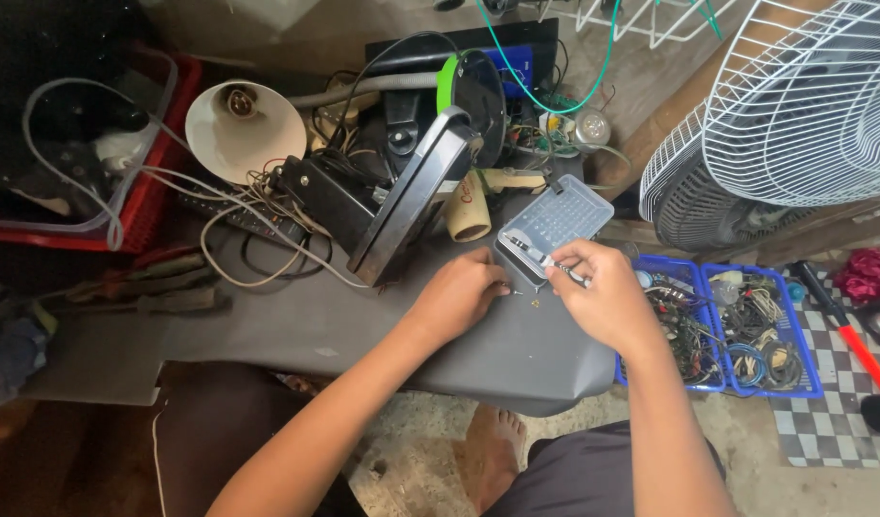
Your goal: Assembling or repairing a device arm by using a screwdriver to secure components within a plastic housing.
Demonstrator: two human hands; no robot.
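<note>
Two hands over grey surface, right hand (pixel 603 292) grip pinching small screwdriver (pixel 555 263), left hand (pixel 459 292) fingertips pressed together beside it

small brass part (pixel 536 303) on grey surface: showing too small to identify | right hand (pixel 601 295) fingers covering most of the thin silver tool (pixel 566 270) | clear bit case (pixel 556 223) contents blurring together | white fan guard (pixel 813 101) running off right edge | red crate (pixel 134 196) running off left edge

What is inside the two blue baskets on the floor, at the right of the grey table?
The blue baskets hold tangled wires and cables, dark and coloured. The right hand covers the near corner of the left basket, and the basket bottoms are hidden under the wires.
</note>
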